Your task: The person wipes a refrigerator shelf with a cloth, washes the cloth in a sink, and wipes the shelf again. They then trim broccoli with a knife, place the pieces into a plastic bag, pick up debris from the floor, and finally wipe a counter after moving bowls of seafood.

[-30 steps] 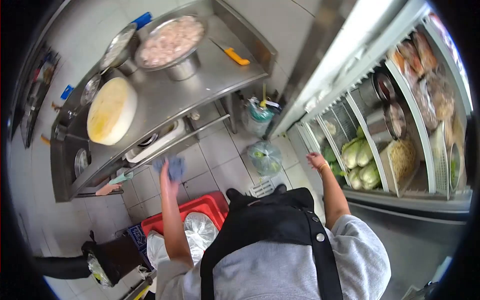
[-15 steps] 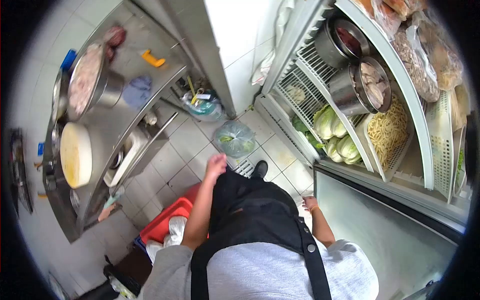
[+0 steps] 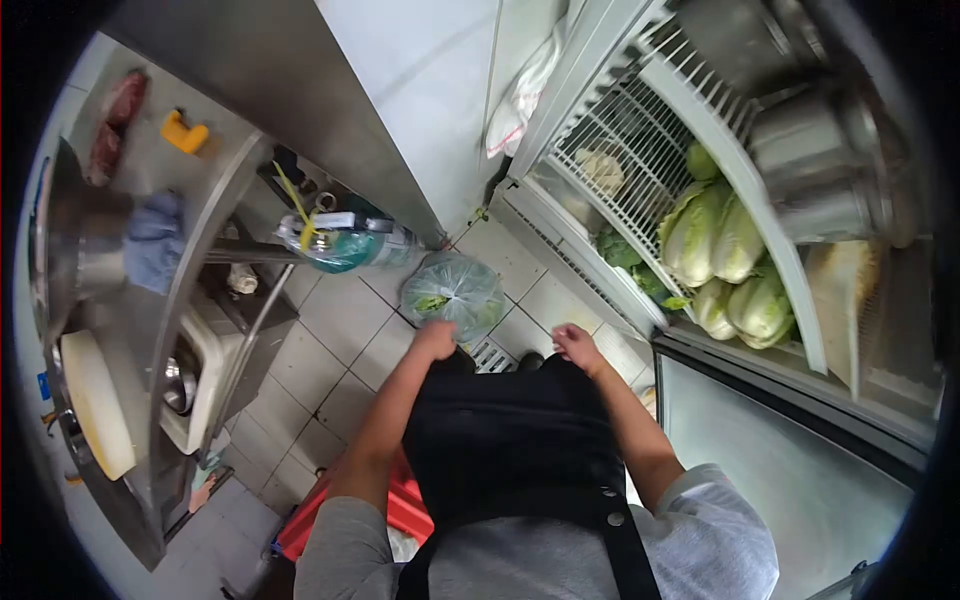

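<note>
My left hand (image 3: pixel 434 341) is closed in front of my apron, by the near edge of a clear plastic bag (image 3: pixel 455 292) with green leaves inside that stands on the tiled floor. Whether its fingers grip anything is too small to tell. To the right, my right hand (image 3: pixel 575 345) hangs with bent fingers, apart from the bag; its fingertips are blurred. Inside the open fridge at the right, heads of Chinese cabbage (image 3: pixel 720 235) lie on the lower level, below a wire shelf (image 3: pixel 640 130) and metal pots (image 3: pixel 825 165).
A steel counter (image 3: pixel 225 190) on the left bears a blue cloth (image 3: pixel 155 240), a yellow object (image 3: pixel 184 132), raw meat (image 3: pixel 118 125) and a round board (image 3: pixel 97 405). The open fridge door (image 3: pixel 780 470) stands at my right. A red crate (image 3: pixel 405 505) sits at my left leg.
The view has moved in closer to the floor bag and the cabbages. My right hand has come forward and inward from beside the fridge door. My left hand is nearer the bag.
</note>
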Available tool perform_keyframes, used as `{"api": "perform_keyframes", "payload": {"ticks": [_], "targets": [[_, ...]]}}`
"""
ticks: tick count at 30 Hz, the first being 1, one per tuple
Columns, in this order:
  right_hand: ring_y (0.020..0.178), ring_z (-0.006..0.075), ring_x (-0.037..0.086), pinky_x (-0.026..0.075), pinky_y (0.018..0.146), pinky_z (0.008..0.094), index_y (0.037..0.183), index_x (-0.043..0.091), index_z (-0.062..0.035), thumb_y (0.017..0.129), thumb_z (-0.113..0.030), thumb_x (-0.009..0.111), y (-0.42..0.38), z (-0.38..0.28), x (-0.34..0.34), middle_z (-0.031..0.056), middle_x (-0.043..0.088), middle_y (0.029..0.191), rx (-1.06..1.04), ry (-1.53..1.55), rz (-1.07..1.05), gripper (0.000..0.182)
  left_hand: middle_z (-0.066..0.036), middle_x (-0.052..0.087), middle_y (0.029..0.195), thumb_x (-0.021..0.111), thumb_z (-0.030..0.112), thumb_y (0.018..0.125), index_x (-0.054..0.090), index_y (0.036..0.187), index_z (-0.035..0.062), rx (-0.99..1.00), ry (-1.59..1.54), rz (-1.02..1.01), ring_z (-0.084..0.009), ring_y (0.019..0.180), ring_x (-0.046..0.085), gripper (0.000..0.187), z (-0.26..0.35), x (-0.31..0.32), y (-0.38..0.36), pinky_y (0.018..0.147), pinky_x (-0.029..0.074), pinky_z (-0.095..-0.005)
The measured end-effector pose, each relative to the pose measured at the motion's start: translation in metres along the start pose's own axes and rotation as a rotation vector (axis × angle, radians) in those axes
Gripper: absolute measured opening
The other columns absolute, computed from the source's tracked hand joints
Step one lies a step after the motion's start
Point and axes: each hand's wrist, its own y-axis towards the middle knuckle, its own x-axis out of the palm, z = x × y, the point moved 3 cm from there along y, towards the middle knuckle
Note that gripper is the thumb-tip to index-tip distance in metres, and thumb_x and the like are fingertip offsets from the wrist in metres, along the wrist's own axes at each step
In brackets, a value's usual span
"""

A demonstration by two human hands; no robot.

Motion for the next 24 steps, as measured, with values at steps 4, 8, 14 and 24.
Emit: {"api": "perform_keyframes", "payload": {"ticks": [4,8,14,24], "targets": [[0.074,0.0138,0.057,0.047,0.067,0.0268,0.100,0.055,-0.0020,0.082,-0.023,0.061,0.123,0.023,0.047,0.0059,0.060,0.084,-0.190,-0.041,-0.008,0.027,-0.014,0.050,0.120,0.058,0.007,0.072,0.053,0.113,0.0075,-0.081,0.099,0.295,-0.0323,0.112,0.046,0.041,-0.060,0.029,0.094,0.087,0.043,-0.0429],[0.081,0.0196,0.059,0.047,0.077,0.0317,0.105,0.055,-0.0027,0.077,-0.028,0.066,0.210,0.045,0.083,0.0103,0.061,0.087,-0.265,-0.185,-0.019,0.039,-0.009,0.046,0.126,0.057,0.002,0.071,0.050,0.117,0.0114,-0.226,0.284,0.446,-0.0287,0.121,0.037,0.048,-0.101,0.051,0.146,0.095,0.035,-0.0449],[0.113,0.0327,0.043,0.034,0.097,0.0394,0.125,0.041,-0.0025,0.066,-0.041,0.072,0.271,0.079,0.116,0.0199,0.047,0.118,-0.491,-0.655,0.173,0.077,-0.010,0.053,0.115,0.054,0.004,0.074,0.055,0.107,0.0132,-0.020,0.212,0.502,-0.0278,0.114,0.044,0.035,-0.173,0.098,0.193,0.098,0.031,-0.0452],[0.114,0.0356,0.038,0.028,0.100,0.0433,0.125,0.043,-0.0049,0.055,-0.048,0.077,0.263,0.033,0.111,0.0178,0.044,0.122,-1.074,-0.513,0.011,0.089,-0.020,0.058,0.087,0.046,0.000,0.071,0.055,0.091,0.0043,0.255,-0.182,0.829,-0.0413,0.080,0.055,0.022,-0.084,0.109,0.198,0.070,0.044,-0.0456]]}}
